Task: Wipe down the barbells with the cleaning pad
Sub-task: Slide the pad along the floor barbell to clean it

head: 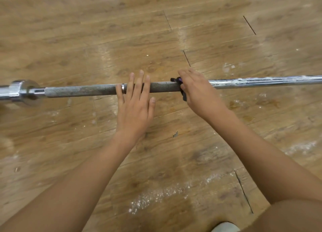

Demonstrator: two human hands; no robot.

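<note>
Our left hand, fingers straight, steadies knurled barbell; our right hand grips cleaning pad against it, near left fingers, ready for wiping.

Looked from head height steeply down and slightly forward at the floor. Framed the bar crossing left to right at mid-height, near, with both forearms reaching in from the bottom edge. Wide-angle, single view.
</note>
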